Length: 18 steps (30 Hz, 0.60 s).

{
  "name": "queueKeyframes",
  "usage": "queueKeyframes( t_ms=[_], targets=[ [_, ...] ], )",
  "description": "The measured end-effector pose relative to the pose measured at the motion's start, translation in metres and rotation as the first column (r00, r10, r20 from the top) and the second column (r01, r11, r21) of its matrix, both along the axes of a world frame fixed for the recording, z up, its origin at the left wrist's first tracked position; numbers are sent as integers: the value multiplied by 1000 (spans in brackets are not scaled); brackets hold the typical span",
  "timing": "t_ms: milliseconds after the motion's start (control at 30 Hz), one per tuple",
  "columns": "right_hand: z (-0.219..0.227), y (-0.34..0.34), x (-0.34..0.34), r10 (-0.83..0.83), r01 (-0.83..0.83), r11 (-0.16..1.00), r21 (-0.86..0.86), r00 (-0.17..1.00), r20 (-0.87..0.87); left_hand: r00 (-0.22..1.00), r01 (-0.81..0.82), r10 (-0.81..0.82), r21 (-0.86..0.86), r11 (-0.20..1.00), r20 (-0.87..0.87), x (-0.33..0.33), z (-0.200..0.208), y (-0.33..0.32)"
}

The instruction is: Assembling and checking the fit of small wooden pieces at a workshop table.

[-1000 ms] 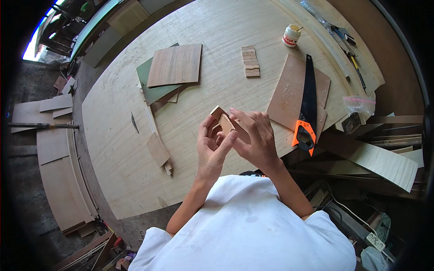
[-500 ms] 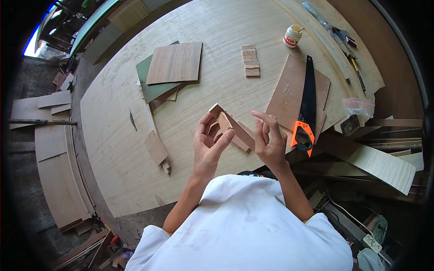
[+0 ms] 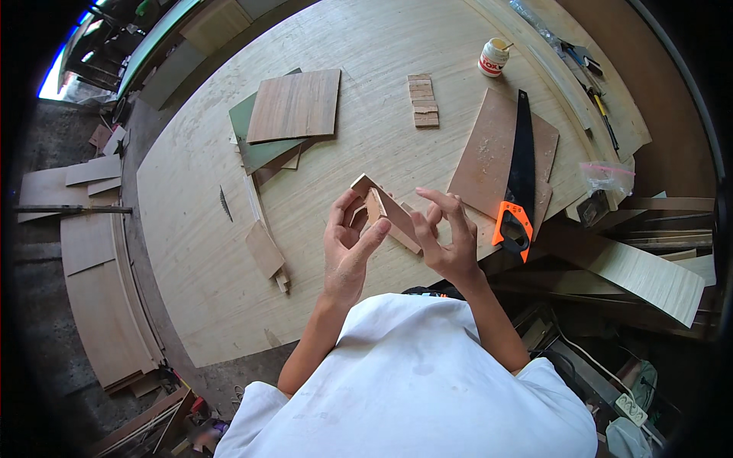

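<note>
A small wooden box-like frame (image 3: 397, 218), made of thin pieces joined at angles, is tilted above the table in front of me. My left hand (image 3: 345, 256) grips its left end, with the thumb on the near side and the fingers behind. Close to the frame's right end is my right hand (image 3: 452, 250). Its fingers are apart and slightly bent, and I see nothing held in them. Whether its thumb brushes the frame I cannot tell. To the right lies a handsaw (image 3: 521, 172) with an orange handle, resting on brown boards (image 3: 482, 156).
An opened white jar (image 3: 492, 61) with a stick stands at the far right. Several short wood strips (image 3: 424, 103) lie mid-table. A square board (image 3: 298, 103) covers a green sheet (image 3: 267, 158) at left. Scrap wood (image 3: 263, 250) sits near the left edge; offcuts (image 3: 634, 275) pile at right.
My right hand's fingers have spread, and its thumb and fingertips have shifted a little left. My left hand still holds the frame in nearly the same place.
</note>
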State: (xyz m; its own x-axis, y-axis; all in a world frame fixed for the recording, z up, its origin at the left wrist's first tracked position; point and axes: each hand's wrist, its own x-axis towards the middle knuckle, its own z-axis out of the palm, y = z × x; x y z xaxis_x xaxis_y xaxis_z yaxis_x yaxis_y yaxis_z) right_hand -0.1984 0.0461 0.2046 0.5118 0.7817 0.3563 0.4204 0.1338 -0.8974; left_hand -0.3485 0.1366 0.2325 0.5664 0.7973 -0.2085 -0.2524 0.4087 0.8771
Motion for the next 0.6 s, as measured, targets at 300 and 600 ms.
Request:
queueKeyframes(
  t_ms=[300, 600],
  targets=[
    [-2, -3, 8, -208, 189, 970, 156, 971, 117, 999, 42, -42, 40, 998, -2, 0, -1, -1],
    [3, -7, 7, -344, 317, 926, 203, 933, 111, 1000, 27, -28, -50, 998, -11, 1, 2, 0]
  ],
)
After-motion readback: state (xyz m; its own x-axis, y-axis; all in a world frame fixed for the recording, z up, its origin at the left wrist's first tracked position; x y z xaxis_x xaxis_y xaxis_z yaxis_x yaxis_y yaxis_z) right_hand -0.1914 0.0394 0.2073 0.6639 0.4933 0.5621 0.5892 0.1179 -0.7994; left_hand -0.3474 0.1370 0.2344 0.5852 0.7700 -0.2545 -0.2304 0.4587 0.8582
